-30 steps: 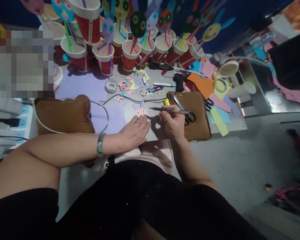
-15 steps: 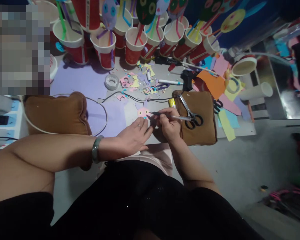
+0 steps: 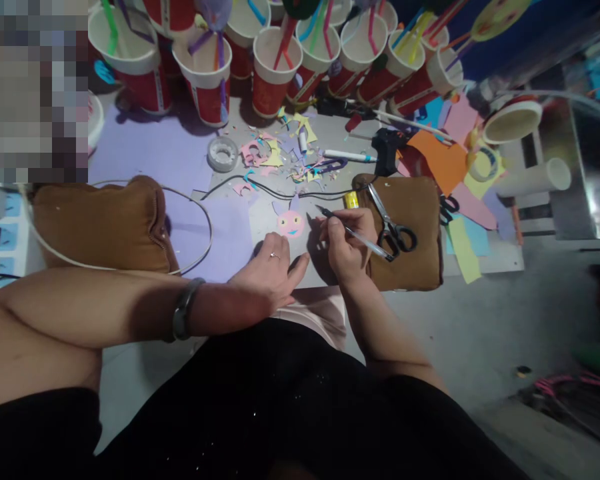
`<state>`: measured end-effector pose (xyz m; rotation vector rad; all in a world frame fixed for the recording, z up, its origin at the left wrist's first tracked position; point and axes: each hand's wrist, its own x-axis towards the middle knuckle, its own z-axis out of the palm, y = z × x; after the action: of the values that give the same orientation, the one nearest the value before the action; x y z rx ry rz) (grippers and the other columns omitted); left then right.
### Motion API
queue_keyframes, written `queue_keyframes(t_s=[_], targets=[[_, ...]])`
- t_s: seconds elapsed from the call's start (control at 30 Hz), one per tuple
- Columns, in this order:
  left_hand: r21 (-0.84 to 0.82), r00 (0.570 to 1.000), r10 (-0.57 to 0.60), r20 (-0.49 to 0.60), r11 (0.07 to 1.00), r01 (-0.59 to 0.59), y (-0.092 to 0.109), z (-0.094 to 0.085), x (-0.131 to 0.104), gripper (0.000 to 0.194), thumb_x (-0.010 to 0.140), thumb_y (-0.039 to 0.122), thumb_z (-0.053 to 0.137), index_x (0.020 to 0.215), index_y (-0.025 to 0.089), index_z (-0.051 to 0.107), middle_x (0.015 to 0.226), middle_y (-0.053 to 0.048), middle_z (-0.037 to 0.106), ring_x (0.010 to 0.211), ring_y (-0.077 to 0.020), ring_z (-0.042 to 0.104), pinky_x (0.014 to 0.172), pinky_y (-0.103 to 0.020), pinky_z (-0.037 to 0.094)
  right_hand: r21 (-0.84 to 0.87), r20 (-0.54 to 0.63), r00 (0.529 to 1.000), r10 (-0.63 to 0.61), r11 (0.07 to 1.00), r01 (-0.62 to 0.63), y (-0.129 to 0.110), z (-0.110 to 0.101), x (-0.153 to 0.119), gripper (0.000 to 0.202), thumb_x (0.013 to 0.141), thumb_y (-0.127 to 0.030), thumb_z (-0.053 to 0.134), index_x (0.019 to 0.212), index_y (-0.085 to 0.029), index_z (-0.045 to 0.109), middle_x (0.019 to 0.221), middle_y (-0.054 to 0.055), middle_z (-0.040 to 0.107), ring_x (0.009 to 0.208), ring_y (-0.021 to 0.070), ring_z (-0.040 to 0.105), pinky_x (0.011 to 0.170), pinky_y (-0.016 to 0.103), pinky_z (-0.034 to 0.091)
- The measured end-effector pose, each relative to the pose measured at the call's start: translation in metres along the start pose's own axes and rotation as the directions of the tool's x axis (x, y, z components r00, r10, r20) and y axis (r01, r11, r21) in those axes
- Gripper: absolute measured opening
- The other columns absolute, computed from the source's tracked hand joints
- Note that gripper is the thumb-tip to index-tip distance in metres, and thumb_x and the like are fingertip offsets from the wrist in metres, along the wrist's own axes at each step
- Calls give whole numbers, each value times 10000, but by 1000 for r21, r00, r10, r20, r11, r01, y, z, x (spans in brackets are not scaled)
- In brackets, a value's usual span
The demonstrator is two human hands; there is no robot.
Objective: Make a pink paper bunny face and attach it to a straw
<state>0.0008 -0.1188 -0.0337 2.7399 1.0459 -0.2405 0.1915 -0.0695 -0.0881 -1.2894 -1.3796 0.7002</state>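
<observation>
A small pink paper face [image 3: 291, 225] with purple ears, yellow eyes and a blue mouth lies flat on the table in front of me. My left hand [image 3: 273, 270] rests just below it, fingers apart and holding nothing. To the right of the face, my right hand [image 3: 349, 243] grips a pen [image 3: 363, 241] with a dark tip and clear barrel. The pen tip is raised and apart from the paper face. Black-handled scissors [image 3: 390, 227] lie on a brown cushion [image 3: 420, 207] beside my right hand, near a yellow glue stick [image 3: 351, 199].
Red paper cups [image 3: 273, 87] with straws line the back. Paper scraps [image 3: 260, 153], a tape roll [image 3: 223, 155], a white marker [image 3: 350, 157] and a black glue gun [image 3: 386, 150] lie in the middle. Another brown cushion [image 3: 100, 227] is at left; a black cord [image 3: 280, 195] crosses the table.
My right hand has drawn the pen away from the pink face to the right. My left hand has slid off the face toward me, uncovering its blue mouth. The view has shifted slightly.
</observation>
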Motion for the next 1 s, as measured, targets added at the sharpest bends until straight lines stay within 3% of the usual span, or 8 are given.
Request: queue_keyframes(t_s=[0.1, 0.27, 0.43, 0.6, 0.73, 1.0], targets=[[-43, 999, -33, 21, 998, 34, 0, -2, 0, 863, 905, 557, 660, 1600, 127, 384, 1554, -313, 473, 1417, -545, 439, 1158, -694, 269, -57, 6, 1000, -3, 998, 3, -5, 0, 1, 255, 963, -501, 625, 1014, -254, 588, 768, -19, 695, 679, 149, 706, 684, 327, 581], [-18, 998, -56, 23, 998, 56, -1, -4, 1, 873, 893, 579, 665, 1601, 150, 386, 1567, -303, 462, 1408, -553, 443, 1149, -710, 283, -113, 76, 997, 0, 994, 8, -15, 0, 1, 319, 1001, -534, 546, 1162, -272, 632, 947, 40, 757, 918, 197, 752, 889, 404, 607], [10, 997, -72, 32, 997, 71, -1, -2, 1, 909, 877, 599, 678, 1611, 165, 365, 1583, -303, 439, 1423, -562, 421, 1147, -720, 276, -104, 149, 989, 3, 994, 13, -11, 2, 1, 378, 1015, -560, 494, 1249, -289, 613, 1061, 59, 755, 1000, 218, 749, 970, 442, 608], [22, 996, -75, -40, 997, 76, -1, 3, -1, 916, 868, 613, 682, 1601, 160, 372, 1583, -304, 439, 1419, -548, 436, 1159, -694, 273, -155, 288, 956, -59, 982, 107, -12, 4, 2, 330, 1006, -513, 525, 1240, -296, 609, 1255, 83, 693, 1175, 253, 677, 1042, 480, 556], [64, 996, -57, -66, 996, 62, -2, 6, -2, 885, 888, 629, 644, 1582, 139, 396, 1567, -311, 456, 1424, -541, 435, 1155, -678, 280, -252, 309, 948, -73, 955, 156, -16, 6, 5, 300, 950, -429, 634, 1209, -279, 612, 1218, 89, 684, 1140, 268, 651, 1054, 505, 512], [141, 999, -9, -34, 990, 14, -3, -6, -1, 814, 943, 617, 571, 1571, 123, 416, 1525, -306, 512, 1403, -494, 485, 1145, -624, 299, -155, 322, 947, 15, 987, 37, -11, 21, 28, 394, 856, -468, 742, 1126, -260, 545, 1048, 39, 660, 949, 205, 632, 887, 389, 532]])
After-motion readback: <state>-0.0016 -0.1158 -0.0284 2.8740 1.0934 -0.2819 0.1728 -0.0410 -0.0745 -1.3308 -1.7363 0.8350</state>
